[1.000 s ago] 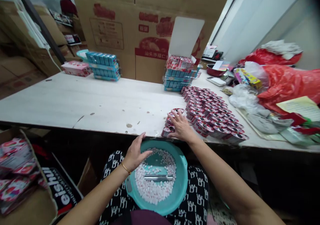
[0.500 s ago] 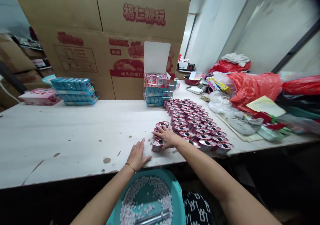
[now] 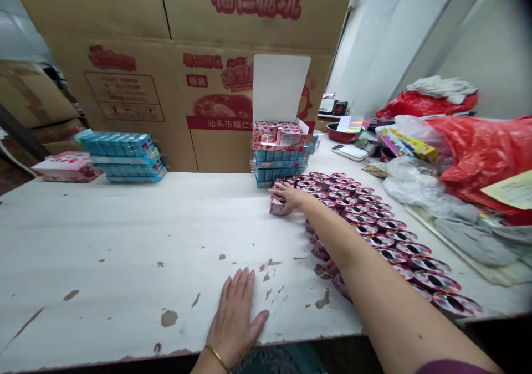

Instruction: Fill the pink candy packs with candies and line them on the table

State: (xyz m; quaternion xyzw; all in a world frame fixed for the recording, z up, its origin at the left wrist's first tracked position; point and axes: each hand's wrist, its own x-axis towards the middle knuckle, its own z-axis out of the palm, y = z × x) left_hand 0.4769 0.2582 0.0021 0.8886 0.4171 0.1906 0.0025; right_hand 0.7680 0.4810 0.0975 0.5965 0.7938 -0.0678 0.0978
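Note:
My left hand (image 3: 236, 321) lies flat and open on the white worn table (image 3: 124, 241) near its front edge, a gold bangle on the wrist. My right arm reaches far forward; my right hand (image 3: 292, 195) rests on top of a few small red-and-silver cans (image 3: 279, 206) at the far left end of the rows of the same cans (image 3: 374, 230). The fingers curl over those cans, just in front of a stack of blue boxes topped by an open carton of pink packs (image 3: 279, 144).
Large printed cardboard cartons (image 3: 187, 58) stand along the table's back. A stack of blue boxes (image 3: 124, 158) and a pink box (image 3: 62, 166) sit at the back left. Red plastic bags (image 3: 477, 147), clear bags, cloths and a red bowl (image 3: 341, 132) crowd the right side.
My right hand has slid a few cans forward from the table's front edge to the far end of the rows. My left hand moved from the basin's rim onto the table. The basin has dropped out of view.

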